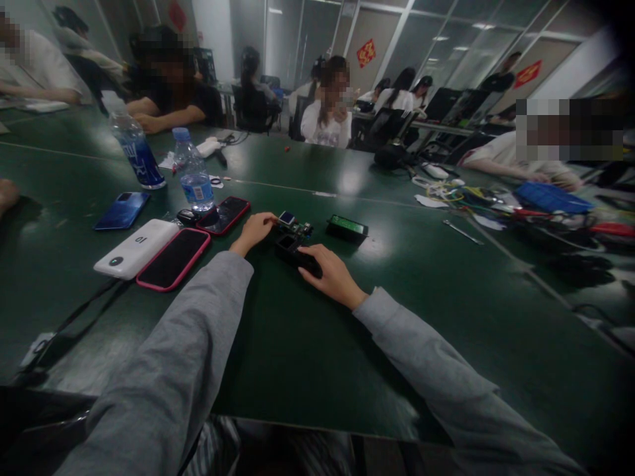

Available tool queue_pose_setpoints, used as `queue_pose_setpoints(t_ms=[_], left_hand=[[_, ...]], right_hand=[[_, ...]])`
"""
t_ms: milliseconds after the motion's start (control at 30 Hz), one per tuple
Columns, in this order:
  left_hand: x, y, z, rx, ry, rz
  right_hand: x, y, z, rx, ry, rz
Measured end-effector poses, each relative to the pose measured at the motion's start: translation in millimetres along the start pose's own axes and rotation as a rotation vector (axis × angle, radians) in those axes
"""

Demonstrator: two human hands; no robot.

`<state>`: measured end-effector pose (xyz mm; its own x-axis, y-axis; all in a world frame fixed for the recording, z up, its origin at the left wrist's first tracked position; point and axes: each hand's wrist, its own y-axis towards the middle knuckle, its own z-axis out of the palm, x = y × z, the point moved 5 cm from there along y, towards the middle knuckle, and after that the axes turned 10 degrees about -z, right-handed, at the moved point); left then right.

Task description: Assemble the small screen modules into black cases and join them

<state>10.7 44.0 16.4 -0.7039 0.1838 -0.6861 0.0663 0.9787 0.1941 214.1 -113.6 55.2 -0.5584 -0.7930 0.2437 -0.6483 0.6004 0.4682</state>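
Head view: the circuit board with a small screen point(297, 229) sits just behind my black casing point(286, 245), near the middle of the green table point(297, 370). My left hand point(254, 231) has its fingertips close together at the board's left edge; can't tell if they grip or only touch. My right hand point(331, 270) is curled over the casing, thumb and fingers closed on it. Step in hand, I'd judge: lining up board and casing. Next move calls for a steady casing and light fingertips. A black module with a green face point(348, 226) lies near, to the right; wrench point(462, 231) farther off.
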Motion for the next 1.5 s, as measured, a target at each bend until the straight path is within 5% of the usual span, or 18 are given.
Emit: queue_pose_setpoints(t_ms=[1500], left_hand=[[-0.1,-0.4,1.2,0.008,0.006,0.028]], right_hand=[[-2.2,0.5,3.7,0.037,0.016,0.008]])
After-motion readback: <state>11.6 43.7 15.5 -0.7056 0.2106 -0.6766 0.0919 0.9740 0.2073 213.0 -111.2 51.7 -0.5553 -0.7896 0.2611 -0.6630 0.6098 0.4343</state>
